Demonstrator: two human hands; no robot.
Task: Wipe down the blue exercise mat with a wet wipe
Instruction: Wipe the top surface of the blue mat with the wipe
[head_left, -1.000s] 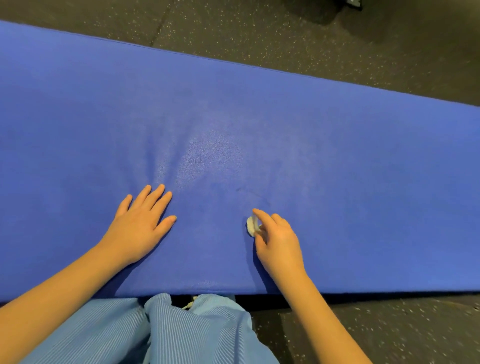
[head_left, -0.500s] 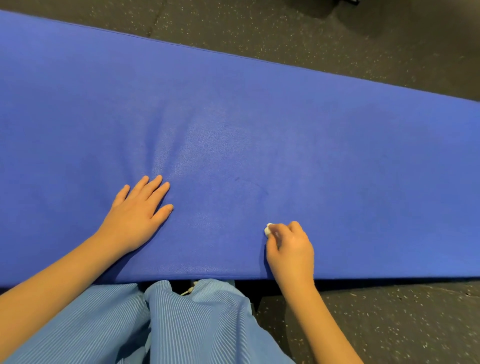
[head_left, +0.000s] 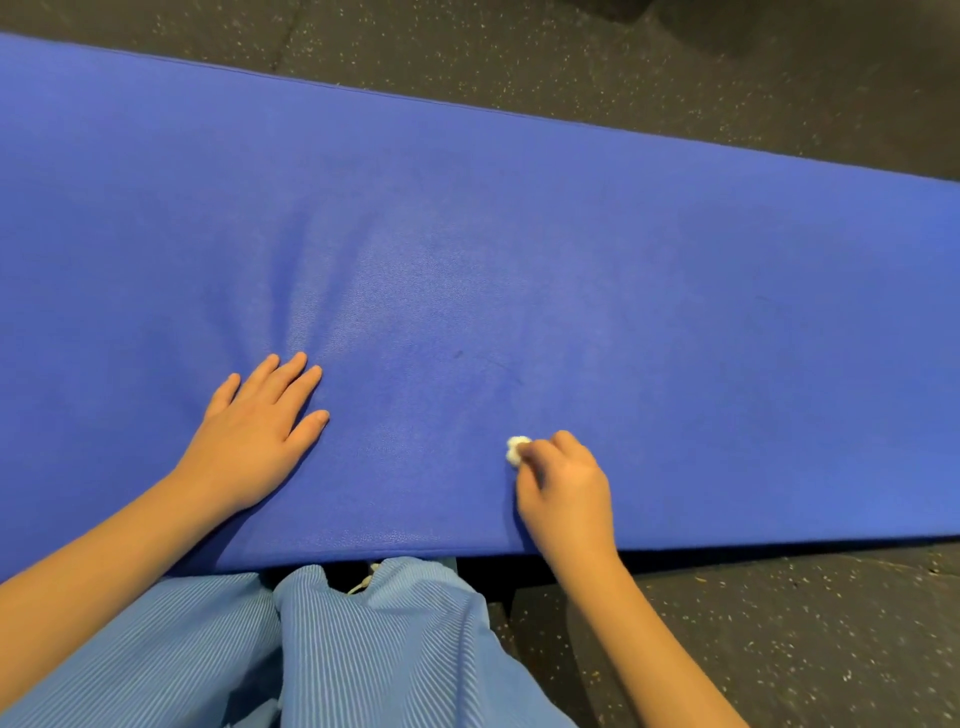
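The person has both forearms bare, with no sleeves reaching into the view. The two hands, the left hand (head_left: 249, 441) and the right hand (head_left: 566, 486), carry no rings or gloves. The trousers (head_left: 322, 654) are light blue with fine white vertical stripes, and a pale drawstring (head_left: 363, 582) shows at the waist.

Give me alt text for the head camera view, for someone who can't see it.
A person's right hand presses a small balled-up white wet wipe onto a long blue padded exercise mat, while the left hand lies flat on it, fingers spread. The mat lies on dark speckled rubber flooring; light blue ribbed trousers show below.
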